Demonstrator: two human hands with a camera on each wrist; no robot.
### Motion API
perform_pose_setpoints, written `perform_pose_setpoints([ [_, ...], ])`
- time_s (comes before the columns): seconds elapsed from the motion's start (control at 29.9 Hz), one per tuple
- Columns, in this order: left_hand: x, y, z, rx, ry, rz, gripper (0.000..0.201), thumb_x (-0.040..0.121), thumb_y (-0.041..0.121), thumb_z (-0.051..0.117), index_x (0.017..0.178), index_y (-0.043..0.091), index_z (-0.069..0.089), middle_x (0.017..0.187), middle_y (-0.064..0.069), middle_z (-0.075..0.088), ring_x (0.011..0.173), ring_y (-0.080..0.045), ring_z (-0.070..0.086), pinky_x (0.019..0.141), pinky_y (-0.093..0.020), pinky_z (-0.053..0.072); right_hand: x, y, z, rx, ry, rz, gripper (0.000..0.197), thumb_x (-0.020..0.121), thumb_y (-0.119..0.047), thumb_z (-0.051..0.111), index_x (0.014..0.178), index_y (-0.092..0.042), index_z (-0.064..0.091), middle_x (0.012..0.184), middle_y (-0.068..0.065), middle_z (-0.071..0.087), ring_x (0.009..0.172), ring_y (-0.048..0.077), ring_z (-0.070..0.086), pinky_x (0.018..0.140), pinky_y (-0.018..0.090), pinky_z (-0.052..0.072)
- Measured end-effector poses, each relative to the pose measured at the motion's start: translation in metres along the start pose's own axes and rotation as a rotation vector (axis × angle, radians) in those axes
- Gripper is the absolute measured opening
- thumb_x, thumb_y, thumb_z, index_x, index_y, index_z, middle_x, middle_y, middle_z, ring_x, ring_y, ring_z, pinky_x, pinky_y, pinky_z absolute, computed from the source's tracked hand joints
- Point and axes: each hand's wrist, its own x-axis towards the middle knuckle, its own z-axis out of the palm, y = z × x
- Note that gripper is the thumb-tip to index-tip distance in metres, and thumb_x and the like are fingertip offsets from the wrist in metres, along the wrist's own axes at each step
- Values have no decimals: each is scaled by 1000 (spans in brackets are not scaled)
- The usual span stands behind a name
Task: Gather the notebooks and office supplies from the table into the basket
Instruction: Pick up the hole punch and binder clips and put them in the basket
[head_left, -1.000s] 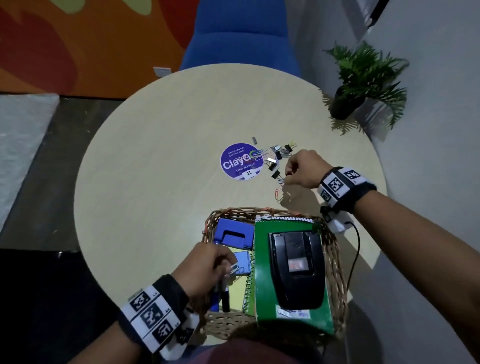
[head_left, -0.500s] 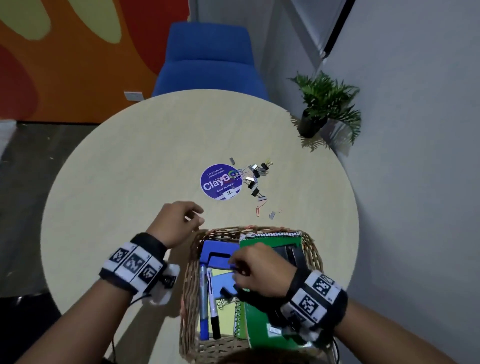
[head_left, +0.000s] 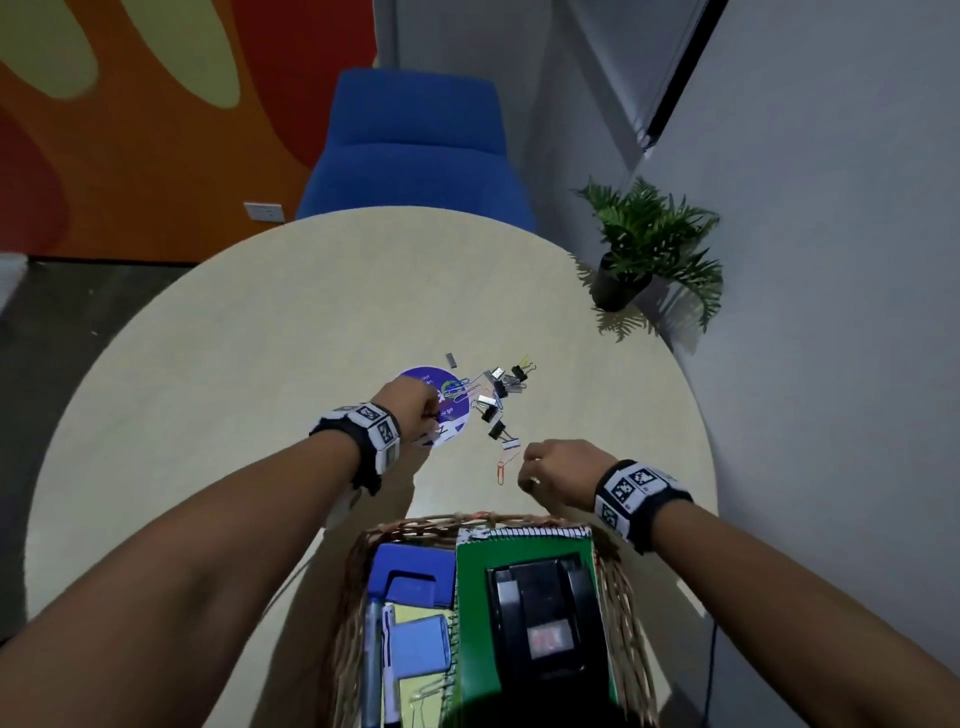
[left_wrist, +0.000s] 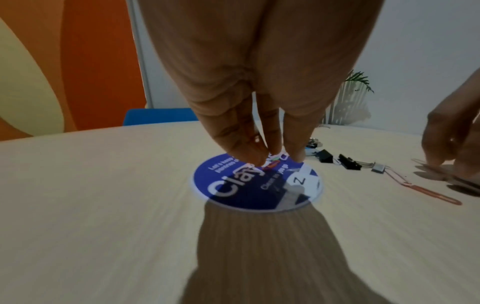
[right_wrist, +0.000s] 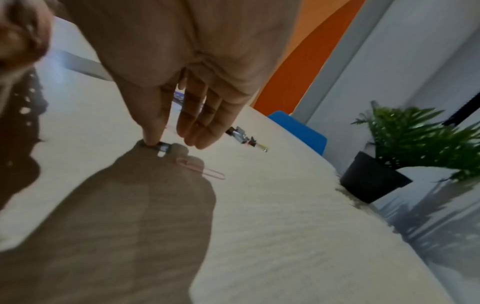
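A wicker basket (head_left: 441, 522) at the table's near edge holds a green notebook (head_left: 472, 597), a black desk tool (head_left: 545, 623), blue items and pens. Beyond it lie loose binder clips (head_left: 498, 395) beside a round purple sticker (head_left: 447, 415). My left hand (head_left: 434, 410) is over the sticker, and its fingertips (left_wrist: 249, 152) pinch coloured paper clips (left_wrist: 272, 162). My right hand (right_wrist: 171, 142) is just past the basket. Its thumb tip rests on a small silver clip (right_wrist: 162, 148) while the fingers hover apart. A pink paper clip (right_wrist: 205, 168) and an orange paper clip (head_left: 503, 467) lie close by.
A potted plant (head_left: 644, 249) stands at the round table's right edge, against the grey wall. A blue chair (head_left: 415, 150) is behind the table's far side. Bare tabletop (head_left: 208, 364) stretches to the left.
My left hand went from beside the basket forward onto the sticker. My right hand came out of the basket and now touches a clip on the table.
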Motion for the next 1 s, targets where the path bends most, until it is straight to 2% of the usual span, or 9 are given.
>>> perform_pose_setpoints([
  [0.03,5,4,3,-2,-9,14,7,77,17,62,73,12,64,79,-10,65,83,-33,60,65,-30,40,4,0,4,-13,8,-7,20,91,-24,49,97,-22,67,100,3,62,87,26,61,66,30,49],
  [0.1,13,12,9,-21,-16,28,21,73,13,63,57,15,51,62,-6,50,70,-28,51,56,-26,34,11,0,10,-4,18,-18,19,91,-20,48,99,-17,65,100,5,60,84,28,60,65,34,50],
  [0.23,21,27,11,-80,19,77,20,77,26,68,73,16,52,77,-3,53,75,-24,49,63,-30,40,21,0,12,15,19,-13,23,93,-16,45,105,-10,63,106,8,58,85,31,61,66,36,46],
  [0.37,18,61,20,-65,-130,259,15,71,25,72,74,16,60,76,0,65,76,-23,60,72,-32,52,24,6,7,141,51,93,15,86,-16,51,98,-11,60,104,9,59,85,32,61,65,35,43],
  [0.5,21,83,33,162,-178,541,15,78,16,60,88,24,68,91,1,65,83,-23,62,72,-32,52,6,27,-6,316,176,205,11,86,-22,56,91,-13,58,97,7,60,83,30,59,66,33,40],
  [0.6,24,87,39,401,-135,706,14,85,19,57,94,18,67,97,-6,57,85,-30,60,66,-34,50,-15,40,-10,350,219,219,12,86,-22,57,91,-11,60,96,7,60,82,28,58,68,34,41],
  [0.84,26,84,44,429,-147,654,16,88,18,52,89,11,66,104,-9,56,98,-30,56,71,-34,46,-48,49,-4,532,320,284,9,81,-15,63,89,-11,63,92,4,63,79,21,58,73,38,50],
  [0.94,11,82,37,230,-113,485,29,93,19,39,94,4,64,106,-13,60,100,-30,57,78,-37,44,-52,44,-14,647,394,281,6,80,-8,63,84,-13,63,85,3,65,75,21,61,71,40,54],
  [1.0,1,76,16,-9,-173,374,22,90,16,43,89,8,64,98,-11,65,91,-28,59,79,-36,46,-52,38,-27,722,451,279,8,78,-6,64,80,-14,63,79,5,68,72,22,62,69,39,55],
])
